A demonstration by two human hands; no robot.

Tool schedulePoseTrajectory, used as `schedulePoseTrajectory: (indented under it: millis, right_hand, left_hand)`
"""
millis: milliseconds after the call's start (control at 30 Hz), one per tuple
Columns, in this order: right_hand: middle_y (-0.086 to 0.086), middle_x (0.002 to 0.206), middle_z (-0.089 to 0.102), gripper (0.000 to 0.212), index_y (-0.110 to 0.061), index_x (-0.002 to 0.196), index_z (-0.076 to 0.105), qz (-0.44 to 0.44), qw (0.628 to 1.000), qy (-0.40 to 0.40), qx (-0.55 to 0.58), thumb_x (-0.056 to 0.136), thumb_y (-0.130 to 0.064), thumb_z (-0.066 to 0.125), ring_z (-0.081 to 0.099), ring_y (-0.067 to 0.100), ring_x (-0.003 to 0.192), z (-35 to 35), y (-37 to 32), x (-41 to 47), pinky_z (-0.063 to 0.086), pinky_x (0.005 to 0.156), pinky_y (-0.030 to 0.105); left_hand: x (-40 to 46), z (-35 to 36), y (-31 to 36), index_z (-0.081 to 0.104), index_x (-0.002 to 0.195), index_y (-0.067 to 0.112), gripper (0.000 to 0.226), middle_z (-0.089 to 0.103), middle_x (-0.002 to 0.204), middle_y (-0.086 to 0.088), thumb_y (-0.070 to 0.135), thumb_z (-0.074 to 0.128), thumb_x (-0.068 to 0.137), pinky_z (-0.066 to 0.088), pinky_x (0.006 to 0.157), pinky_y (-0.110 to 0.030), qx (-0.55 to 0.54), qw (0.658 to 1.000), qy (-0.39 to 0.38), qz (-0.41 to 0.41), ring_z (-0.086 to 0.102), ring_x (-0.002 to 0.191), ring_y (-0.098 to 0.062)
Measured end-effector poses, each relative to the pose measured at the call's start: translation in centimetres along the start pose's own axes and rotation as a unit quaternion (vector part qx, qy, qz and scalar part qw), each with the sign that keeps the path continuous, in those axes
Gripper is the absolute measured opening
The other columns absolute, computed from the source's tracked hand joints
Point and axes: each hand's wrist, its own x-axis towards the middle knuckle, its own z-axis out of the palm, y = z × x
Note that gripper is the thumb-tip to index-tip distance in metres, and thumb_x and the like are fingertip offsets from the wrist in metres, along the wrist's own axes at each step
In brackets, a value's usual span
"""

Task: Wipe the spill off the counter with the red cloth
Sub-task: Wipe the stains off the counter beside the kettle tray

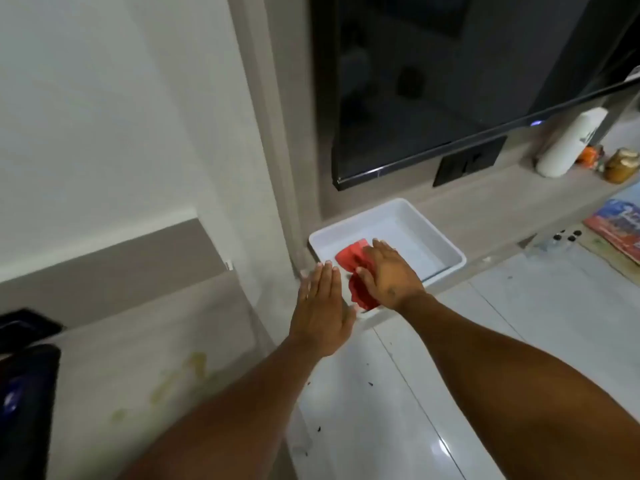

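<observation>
Red cloth [358, 271]: crumpled, lying partly inside the white tray and draped over its near-left rim; long axis runs from near to far, tilted slightly right; far end points into the tray, near end hangs at the rim.
White tray [446, 249]: rectangular, shallow, on the counter below the dark screen; long axis runs left-near to right-far.
Right hand [389, 275]: palm down, fingers spread flat, pressed on top of the red cloth; whether it grips the fabric cannot be told.
Left hand [322, 313]: flat, fingers extended and together, holding nothing; just left of the cloth, at the tray's near-left corner.
Counter [485, 216]: pale wood-grain ledge along the far wall.
Spill [180, 379]: yellowish smears on the pale surface at near left, well apart from the cloth.
Dark screen [433, 98]: above the tray.
White bottle [568, 143]: far right, leaning.
Jar [620, 164]: right of the bottle.
</observation>
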Motion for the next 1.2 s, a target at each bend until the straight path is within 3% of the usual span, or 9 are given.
schedulePoseTrajectory:
  millis: [267,400,467,533,567,633,700,1067,1200]
  right_hand:
    - [0.008,0.165,0.004,0.067,-0.039,0.15,0.015,0.059,0.989,-0.132,-0.001,0.095,-0.058,0.048,0.009,0.042,0.148,4.9,1.2,4.7,0.017,0.117,0.057]
    - [0.01,0.162,0.015,0.066,-0.034,0.15,0.023,0.121,0.983,-0.134,0.026,0.096,-0.033,0.061,0.019,0.041,0.146,5.2,0.0,6.1,0.021,0.117,0.059]
    - [0.01,0.144,0.045,0.046,-0.03,0.134,0.044,0.171,0.976,-0.113,0.074,0.094,-0.037,0.063,0.054,0.031,0.12,4.8,-0.3,5.9,0.05,0.097,0.046]
    - [0.003,0.111,0.062,0.028,-0.034,0.101,0.056,0.152,0.985,-0.049,0.062,0.087,-0.058,0.06,0.061,0.015,0.077,3.6,-1.1,4.6,0.051,0.055,0.025]
    - [0.001,0.107,0.062,0.03,-0.034,0.096,0.059,0.133,0.989,-0.023,0.06,0.084,-0.062,0.059,0.059,0.013,0.072,3.1,-1.5,4.2,0.051,0.052,0.021]
    - [0.001,0.131,0.054,0.029,-0.044,0.117,0.057,0.066,0.997,-0.003,0.049,0.088,-0.044,0.063,0.058,0.021,0.101,1.8,-2.0,3.5,0.05,0.087,0.029]
    - [0.0,0.156,0.032,0.063,-0.045,0.143,0.036,0.011,0.999,-0.016,0.044,0.091,-0.024,0.065,0.037,0.031,0.137,0.5,-3.1,2.8,0.028,0.113,0.042]
    - [0.005,0.165,0.014,0.101,-0.029,0.154,0.024,-0.073,0.997,0.003,0.016,0.075,-0.017,0.085,0.018,0.031,0.149,0.4,-19.6,-10.8,0.026,0.118,0.047]
    - [0.012,0.16,0.026,0.074,-0.024,0.151,0.035,-0.052,0.99,0.03,0.13,0.085,-0.003,0.063,0.023,0.034,0.146,5.5,-24.5,-19.4,0.017,0.121,0.043]
  left_hand:
    - [3.1,4.7,-0.9,0.008,0.163,0.01,0.072,0.009,0.173,-0.011,0.053,0.027,0.109,-0.005,0.123,-0.04,0.002,0.999,-0.034,-0.04,0.006,0.159,-0.029]
    - [3.6,4.3,-1.0,0.003,0.163,0.012,0.074,0.007,0.173,-0.01,0.056,0.026,0.107,-0.008,0.122,-0.039,-0.011,0.998,-0.04,-0.055,0.005,0.159,-0.03]
    - [3.6,3.5,-1.2,0.001,0.163,0.012,0.076,0.005,0.173,-0.01,0.056,0.027,0.107,-0.006,0.124,-0.041,-0.011,0.997,-0.047,-0.057,0.003,0.16,-0.029]
    - [3.4,2.4,-1.6,0.001,0.162,0.008,0.076,0.003,0.173,-0.012,0.053,0.027,0.107,-0.002,0.128,-0.044,-0.014,0.997,-0.042,-0.055,0.001,0.16,-0.029]
    - [3.1,1.7,-1.8,0.002,0.162,0.005,0.075,0.003,0.173,-0.014,0.05,0.029,0.108,0.001,0.128,-0.045,-0.016,0.998,-0.038,-0.054,0.001,0.16,-0.029]
    - [2.1,0.1,-2.2,0.004,0.161,0.003,0.073,0.004,0.172,-0.016,0.045,0.032,0.108,0.002,0.128,-0.045,-0.011,0.999,-0.028,-0.044,0.001,0.16,-0.029]
    - [1.0,-1.5,-2.4,0.004,0.161,0.003,0.074,0.004,0.172,-0.016,0.043,0.035,0.107,0.002,0.128,-0.045,-0.009,0.999,-0.02,-0.041,0.001,0.16,-0.029]
    - [-14.5,-9.9,-6.6,0.002,0.163,0.006,0.075,-0.001,0.173,-0.013,0.04,0.04,0.106,-0.006,0.128,-0.043,-0.033,0.995,0.029,-0.09,-0.006,0.16,-0.024]
    - [-25.7,-8.4,-10.4,0.012,0.162,0.005,0.079,0.007,0.172,-0.016,0.04,0.048,0.102,0.0,0.129,-0.044,-0.079,0.987,0.034,-0.136,0.003,0.16,-0.028]
